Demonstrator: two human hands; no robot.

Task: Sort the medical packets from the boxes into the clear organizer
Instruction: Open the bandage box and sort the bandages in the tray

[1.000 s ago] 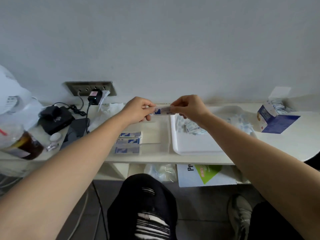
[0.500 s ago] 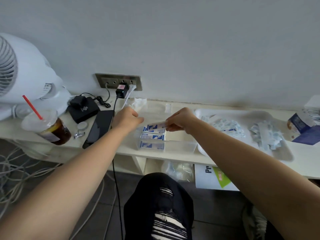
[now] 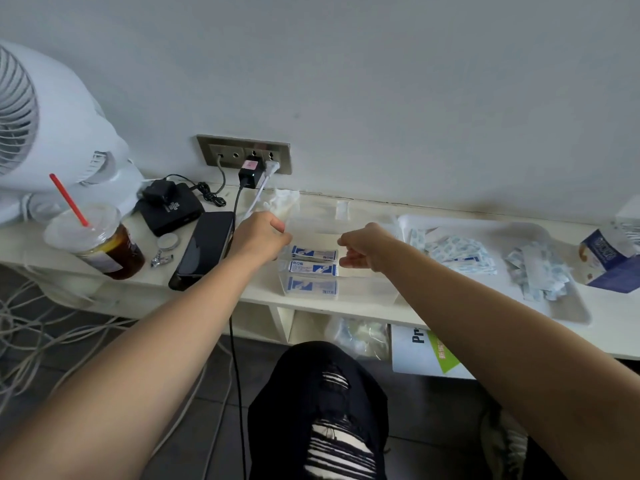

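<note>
Clear organizer (image 3: 367,287) sits mid-worktop (image 3: 606,306), straight ahead at 12 o'clock of the person's knee (image 3: 318,403). Three blue-and-white packets (image 3: 313,268) lie flat in its left part, in a row from back to front, long sides across; the nearest one is seen through the front wall. Right part of the organizer looks bare.

Left hand (image 3: 259,233) is at the organizer's 9 o'clock side, fingers curled, gripping the left wall at its rim. Right hand (image 3: 365,251) hovers over the organizer at 3 o'clock of the packets, just beside their right ends. Its fingers are curled in, thumb tucked under, and nothing shows between them.

White tray (image 3: 485,227) is at 3 o'clock of the organizer, touching or just beside it. Two loose heaps of small packets are in it: one heap (image 3: 453,251) at the tray's left, another heap (image 3: 536,271) further right. An open blue box (image 3: 604,261) stands at the tray's far right, at the frame edge, with packets showing in its top.

At 9 o'clock of the organizer: black phone (image 3: 204,251) lying flat, just beside the left forearm. Then a small black device (image 3: 169,209), an iced drink cup (image 3: 100,247) with a red straw, and a white fan (image 3: 45,133) at the far left. Wall socket (image 3: 242,154) at 11 o'clock, plugs in it. Cables (image 3: 31,327) lie on the floor at 8 o'clock.
</note>
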